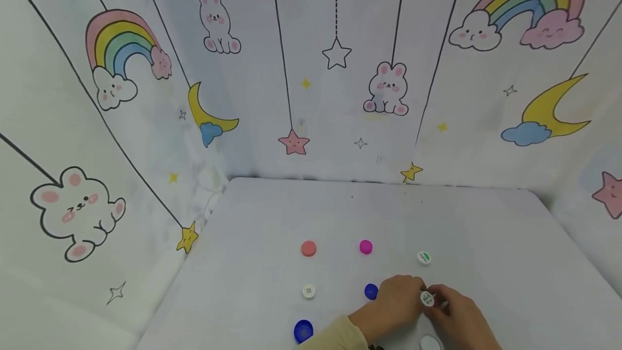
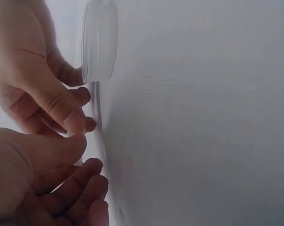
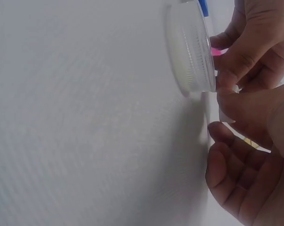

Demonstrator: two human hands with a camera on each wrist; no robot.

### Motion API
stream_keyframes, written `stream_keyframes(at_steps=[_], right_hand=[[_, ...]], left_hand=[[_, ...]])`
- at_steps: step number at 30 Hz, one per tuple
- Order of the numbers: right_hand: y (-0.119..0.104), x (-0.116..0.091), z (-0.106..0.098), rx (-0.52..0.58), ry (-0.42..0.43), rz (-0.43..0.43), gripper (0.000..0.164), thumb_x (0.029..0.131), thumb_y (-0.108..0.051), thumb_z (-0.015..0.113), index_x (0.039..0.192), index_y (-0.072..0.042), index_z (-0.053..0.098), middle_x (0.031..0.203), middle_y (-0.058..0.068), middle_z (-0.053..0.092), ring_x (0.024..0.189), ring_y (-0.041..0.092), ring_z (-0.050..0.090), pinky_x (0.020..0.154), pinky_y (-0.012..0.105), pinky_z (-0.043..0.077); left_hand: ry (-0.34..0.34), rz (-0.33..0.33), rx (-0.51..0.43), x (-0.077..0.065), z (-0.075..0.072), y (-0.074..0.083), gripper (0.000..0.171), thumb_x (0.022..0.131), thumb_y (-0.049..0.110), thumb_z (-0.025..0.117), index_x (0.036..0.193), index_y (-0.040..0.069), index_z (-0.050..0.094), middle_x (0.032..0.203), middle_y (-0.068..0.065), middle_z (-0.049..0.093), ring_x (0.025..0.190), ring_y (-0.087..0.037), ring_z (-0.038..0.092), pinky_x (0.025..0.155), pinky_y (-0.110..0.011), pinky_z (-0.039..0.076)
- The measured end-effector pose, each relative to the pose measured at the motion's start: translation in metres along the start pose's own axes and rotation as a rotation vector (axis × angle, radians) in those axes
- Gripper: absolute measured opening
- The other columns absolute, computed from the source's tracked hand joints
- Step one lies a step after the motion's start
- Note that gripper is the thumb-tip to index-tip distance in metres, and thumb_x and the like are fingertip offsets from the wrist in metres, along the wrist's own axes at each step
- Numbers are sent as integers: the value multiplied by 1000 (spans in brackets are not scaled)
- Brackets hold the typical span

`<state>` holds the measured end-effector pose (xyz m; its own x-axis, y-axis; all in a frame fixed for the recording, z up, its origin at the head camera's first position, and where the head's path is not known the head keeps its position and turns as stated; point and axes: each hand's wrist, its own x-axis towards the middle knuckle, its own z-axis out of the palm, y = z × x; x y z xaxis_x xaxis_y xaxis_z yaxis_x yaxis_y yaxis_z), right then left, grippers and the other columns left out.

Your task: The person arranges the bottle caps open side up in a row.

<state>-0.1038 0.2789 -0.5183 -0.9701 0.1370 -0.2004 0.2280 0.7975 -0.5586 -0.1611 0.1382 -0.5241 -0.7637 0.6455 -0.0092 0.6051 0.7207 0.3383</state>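
Observation:
A small white bottle cap (image 1: 427, 299) with a dark printed top is held between both hands over the right part of the table. My left hand (image 1: 396, 302) pinches its far left side between thumb and fingertips. From the right, my right hand (image 1: 459, 315) pinches the same cap, and a white sliver of it (image 3: 225, 114) shows below the thumb in the right wrist view. Fingers hide most of the cap in both wrist views. Close to the hands, a clear ribbed lid (image 2: 100, 42) lies on the table.
Across the white table (image 1: 243, 263) lie an orange-red cap (image 1: 308, 248), a magenta cap (image 1: 366, 247), a white-and-green cap (image 1: 424, 258), a white cap (image 1: 308, 291), a blue cap (image 1: 371, 291) and a larger blue cap (image 1: 303, 331). Printed cloth walls (image 1: 330, 96) enclose it.

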Motion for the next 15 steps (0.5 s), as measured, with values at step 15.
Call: stream_keyframes(at_steps=[15], right_hand=[[-7,-12,-11,-40,278,-263,41,77,-7,80,115,-3,66,92,1,70,63,-1,54,56,24,45]], left_hand=[[117,11,-28,-2,-24,2,17,89,30,70,105,26,73,79,18,62,70,6,52,61,-13,40]])
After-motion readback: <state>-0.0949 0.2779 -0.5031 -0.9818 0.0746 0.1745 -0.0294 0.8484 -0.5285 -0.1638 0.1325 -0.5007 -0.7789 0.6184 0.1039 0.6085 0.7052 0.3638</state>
